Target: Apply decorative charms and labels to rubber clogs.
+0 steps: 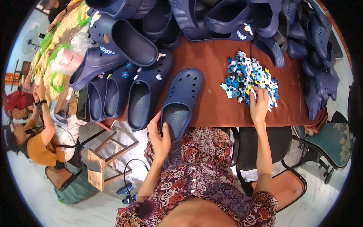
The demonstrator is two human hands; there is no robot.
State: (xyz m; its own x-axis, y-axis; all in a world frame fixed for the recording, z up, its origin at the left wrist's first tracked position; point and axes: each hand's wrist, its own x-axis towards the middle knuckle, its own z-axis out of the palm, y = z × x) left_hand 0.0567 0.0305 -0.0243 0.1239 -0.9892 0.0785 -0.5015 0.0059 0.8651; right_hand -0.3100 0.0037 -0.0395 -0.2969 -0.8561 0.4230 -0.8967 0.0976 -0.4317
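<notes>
Nearest to the person, the left hand [159,137] grasps the heel end of a dark blue clog [181,101], with the thumb on the inner side of the heel and the fingers around its left edge. The clog lies on the brown table [211,109] with its toe pointing to the far side, and its heel reaches over the near edge of the table. To the right, the right hand [259,106] rests with its fingers on the near edge of a pile of small shoe charms [249,77], blue, white and yellow; whether it pinches one, I cannot tell. Left of the held clog stands a row of clogs with charms [124,92]. Farther away, a heap of blue clogs [242,19] fills the far side of the table.
</notes>
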